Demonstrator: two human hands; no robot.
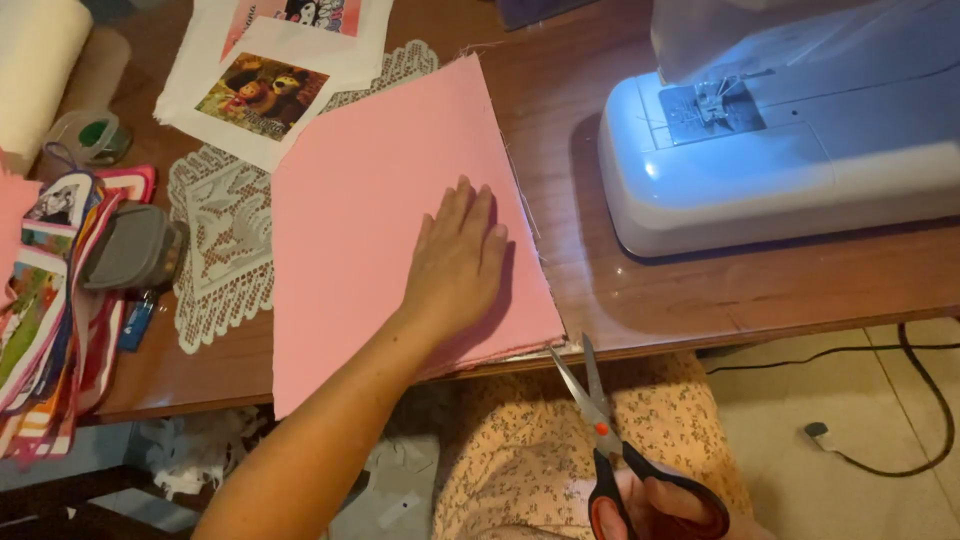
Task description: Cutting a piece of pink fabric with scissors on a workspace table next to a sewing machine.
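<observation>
A pink square of fabric (370, 190) lies on the wooden table (700, 290), its near edge hanging slightly over the table's front. My left hand (460, 260) lies flat on the fabric's lower right part, fingers together. My right hand (665, 505) is below the table edge, gripping black-and-red-handled scissors (600, 420). The blades are slightly apart and point up at the fabric's near right corner.
A white sewing machine (790, 130) with its lamp lit stands at the right. White lace (225, 230) and printed picture patches (265, 95) lie left of the pink fabric. A stack of colourful cloth pieces (50, 300) sits at the far left. A black cable (900, 400) runs across the floor.
</observation>
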